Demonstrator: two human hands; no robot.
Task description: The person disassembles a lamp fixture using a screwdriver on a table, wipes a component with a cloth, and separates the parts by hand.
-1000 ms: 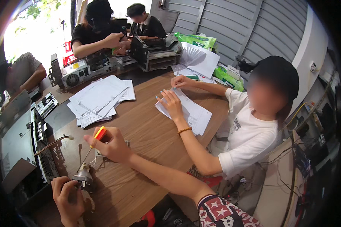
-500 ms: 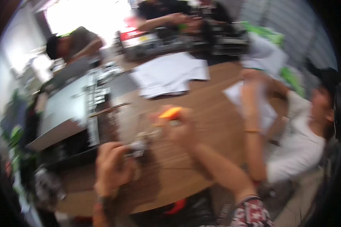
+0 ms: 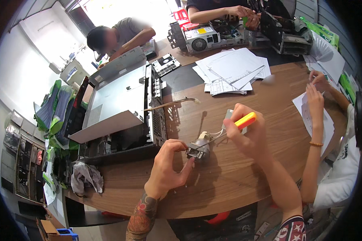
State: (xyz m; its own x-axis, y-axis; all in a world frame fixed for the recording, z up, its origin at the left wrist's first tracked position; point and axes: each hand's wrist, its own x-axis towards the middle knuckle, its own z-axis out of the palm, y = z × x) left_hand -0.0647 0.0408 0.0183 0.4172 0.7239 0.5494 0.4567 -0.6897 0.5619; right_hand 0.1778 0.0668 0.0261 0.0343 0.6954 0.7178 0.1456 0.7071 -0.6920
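My left hand [image 3: 169, 166] pinches the metal frame of a projector lamp [image 3: 201, 148] between thumb and fingers, just over the table. The lamp has a glassy, cone-shaped reflector, a pale neck and white wires that run toward my other hand. A screwdriver [image 3: 247, 120] with an orange-yellow handle is in the closed grip of my right hand [image 3: 249, 138]. Its thin shaft slants down and left across the lamp; where the tip sits is hard to make out. By my right fingers shows a small grey flat piece [image 3: 229, 115], partly hidden.
An opened metal equipment case [image 3: 116, 100] stands on the left, a brown cable [image 3: 169, 103] jutting from it. Papers [image 3: 233, 68] lie ahead, computer parts [image 3: 201, 42] behind them. A crumpled plastic bag [image 3: 86, 176] sits near left. Other people work at the far side and right.
The view has swung left and sharpened from blur. My left hand still holds the lamp, and my right hand still grips the screwdriver.
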